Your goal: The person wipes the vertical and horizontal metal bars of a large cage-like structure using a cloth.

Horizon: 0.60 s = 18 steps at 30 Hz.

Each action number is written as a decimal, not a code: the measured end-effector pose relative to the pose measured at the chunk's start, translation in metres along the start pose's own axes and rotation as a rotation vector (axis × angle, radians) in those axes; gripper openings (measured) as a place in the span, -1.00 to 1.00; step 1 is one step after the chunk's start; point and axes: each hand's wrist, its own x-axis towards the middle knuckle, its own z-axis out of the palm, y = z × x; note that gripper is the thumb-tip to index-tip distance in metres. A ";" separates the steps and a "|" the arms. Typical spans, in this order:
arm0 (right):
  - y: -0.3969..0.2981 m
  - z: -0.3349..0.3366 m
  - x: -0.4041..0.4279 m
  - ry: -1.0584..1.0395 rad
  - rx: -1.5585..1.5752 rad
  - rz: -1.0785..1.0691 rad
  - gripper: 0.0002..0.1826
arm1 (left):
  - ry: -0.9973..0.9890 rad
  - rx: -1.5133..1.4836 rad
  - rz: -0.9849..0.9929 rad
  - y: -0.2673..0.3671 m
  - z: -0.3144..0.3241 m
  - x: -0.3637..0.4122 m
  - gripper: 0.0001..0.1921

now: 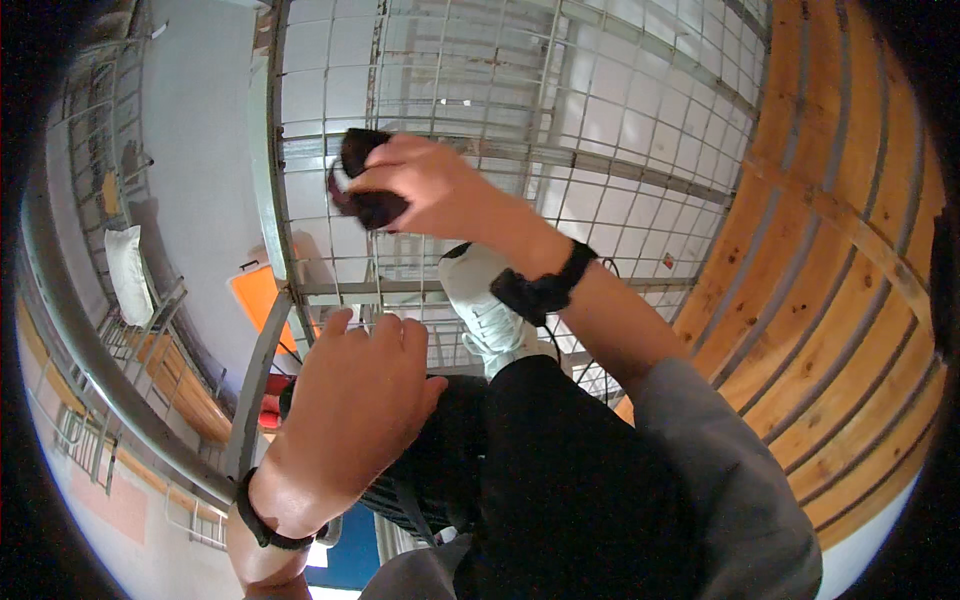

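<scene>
My right hand is closed around a dark, blurred item, perhaps a brush or clip, held over the upper left of a wire-mesh panel. The item's exact kind cannot be told. Lower and to the left, my left hand is palm down with bent, slightly spread fingers; nothing shows in it, and its underside is hidden. A black band with a small dark device is on my right wrist, and a black band circles the left. A white laced shoe rests between the arms, below the right forearm.
A metal post borders the mesh on the left, with a curved grey rail farther out. Wooden slats stand along the right. An orange board, a white pillow-like item and a red object lie beyond the left post.
</scene>
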 end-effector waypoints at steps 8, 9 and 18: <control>-0.006 0.098 -0.016 -0.233 -0.231 -0.302 -0.79 | 0.002 -0.005 0.054 -0.001 0.011 -0.001 -0.58; -0.011 0.094 -0.016 -0.247 -0.275 -0.302 -0.83 | 0.012 -0.009 0.053 -0.002 0.010 -0.001 -0.57; -0.040 0.089 0.030 -0.192 -0.192 -0.070 -0.84 | -0.016 -0.028 0.094 0.002 0.012 -0.001 -0.55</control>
